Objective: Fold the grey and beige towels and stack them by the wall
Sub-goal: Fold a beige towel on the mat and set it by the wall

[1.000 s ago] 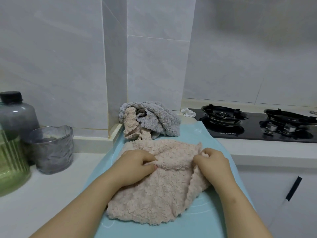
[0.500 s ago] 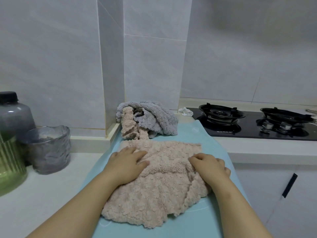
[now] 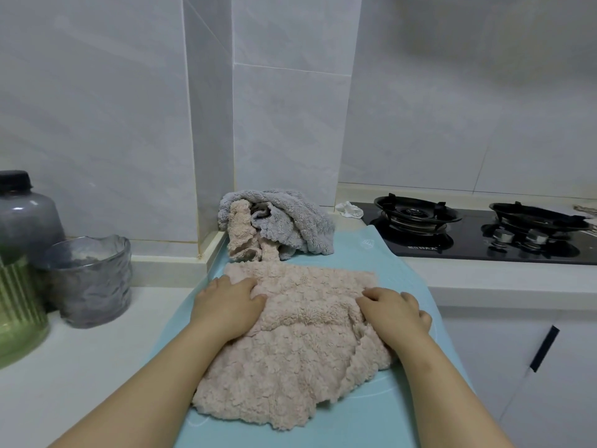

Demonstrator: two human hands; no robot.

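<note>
Now, head view: the beige towel (image 3: 290, 357) lies on the teal mat (image 3: 400, 273) at the counter's edge, directly in front of the person. A second layer is turned over its far part, with the far edge running fairly straight across.

A second ago both hands pinched the towel's far edge in curled fingers. That grip is now gone. The left hand (image 3: 226, 305) lies palm-down on the towel's left side, fingers nearly straight and close together. The right hand (image 3: 394, 310) lies palm-down on the right side, fingers loosely bent, gripping nothing. The two hands are further apart than before.

Judgement: the first fold of this towel is laid and is being smoothed. The near edge remains ragged and uneven, so further folding appears necessary.

Behind the mat, against the wall (image 3: 284, 124), the grey towel (image 3: 290, 218) sits crumpled with another beige cloth (image 3: 240, 234) tangled in it. Neither is folded, and no stack exists yet.

To the left stand a glass cup (image 3: 90, 279) and a dark-capped bottle (image 3: 26, 215). A gas hob (image 3: 484, 234) is on the right.
</note>
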